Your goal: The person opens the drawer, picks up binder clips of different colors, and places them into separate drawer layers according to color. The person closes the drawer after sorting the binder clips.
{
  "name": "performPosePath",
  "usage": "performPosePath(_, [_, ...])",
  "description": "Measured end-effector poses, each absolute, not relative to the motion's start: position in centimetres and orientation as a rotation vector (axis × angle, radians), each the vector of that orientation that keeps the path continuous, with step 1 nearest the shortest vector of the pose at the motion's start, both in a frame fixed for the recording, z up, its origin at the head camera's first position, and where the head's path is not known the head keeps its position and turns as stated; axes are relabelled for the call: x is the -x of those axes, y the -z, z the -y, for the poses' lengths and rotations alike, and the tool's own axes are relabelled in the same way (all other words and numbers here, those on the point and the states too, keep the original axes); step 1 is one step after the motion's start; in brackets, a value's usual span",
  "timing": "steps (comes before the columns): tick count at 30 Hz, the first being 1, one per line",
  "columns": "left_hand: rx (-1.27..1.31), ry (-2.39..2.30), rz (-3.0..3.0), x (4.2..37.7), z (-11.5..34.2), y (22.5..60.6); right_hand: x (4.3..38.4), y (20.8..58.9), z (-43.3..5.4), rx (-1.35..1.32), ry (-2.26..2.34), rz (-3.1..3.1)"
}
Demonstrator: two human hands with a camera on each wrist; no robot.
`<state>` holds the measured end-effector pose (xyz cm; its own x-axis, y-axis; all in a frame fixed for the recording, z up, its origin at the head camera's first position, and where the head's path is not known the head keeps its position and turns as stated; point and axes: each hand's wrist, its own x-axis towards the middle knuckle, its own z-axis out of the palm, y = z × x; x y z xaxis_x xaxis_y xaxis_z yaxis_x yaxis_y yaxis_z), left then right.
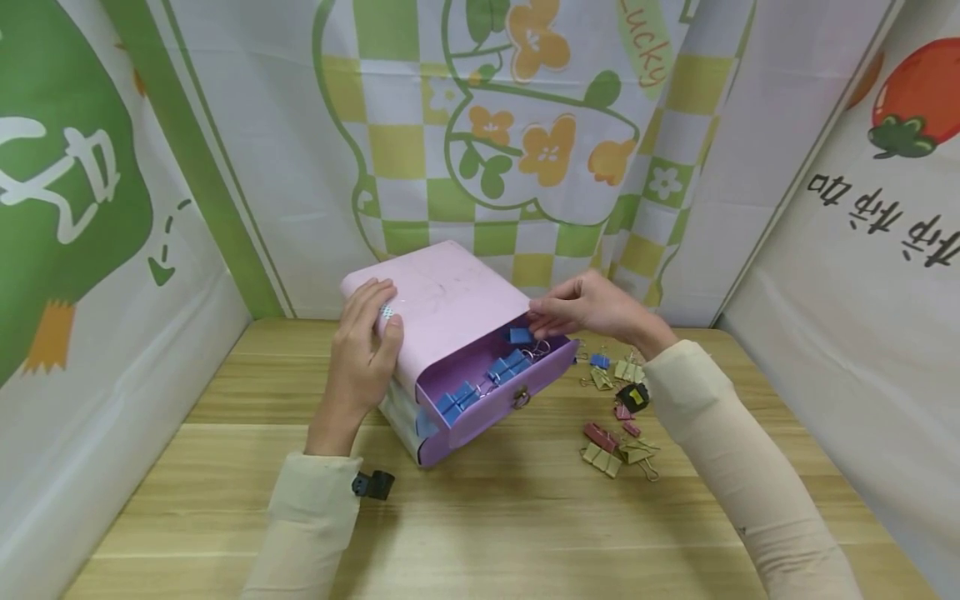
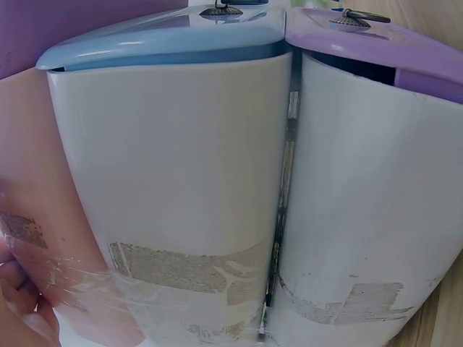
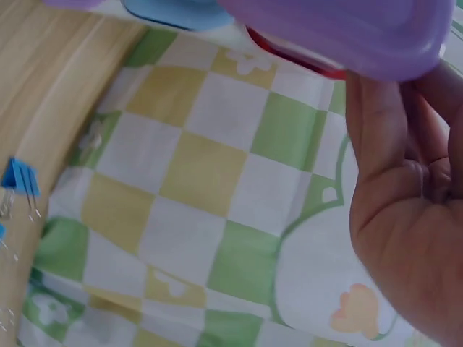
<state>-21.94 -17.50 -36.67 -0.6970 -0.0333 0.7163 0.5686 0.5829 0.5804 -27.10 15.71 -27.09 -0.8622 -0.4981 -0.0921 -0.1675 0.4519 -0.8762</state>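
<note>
A small drawer cabinet with a pink top tier stands on the table, its top purple drawer pulled out. Several blue binder clips lie inside that drawer. My left hand rests on the left part of the pink top, fingers relaxed. In the left wrist view, a blue drawer front and another purple drawer front belong to the lower tiers. My right hand has its fingertips together at the drawer's right end, beside a blue clip. Whether they pinch anything is hidden.
Loose binder clips lie on the table right of the cabinet: a blue one, a black one, a red one and several yellowish ones. A checkered curtain hangs behind the cabinet.
</note>
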Motion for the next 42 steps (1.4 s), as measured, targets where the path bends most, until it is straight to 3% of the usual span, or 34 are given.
performPosePath(16, [0.422, 1.092, 2.110, 22.0, 17.7, 36.5, 28.3, 26.3, -19.0, 0.494, 1.316, -2.620])
performPosePath(42, [0.442, 1.100, 2.073, 22.0, 17.4, 36.7, 31.5, 35.8, -22.9, 0.230, 0.931, -2.825])
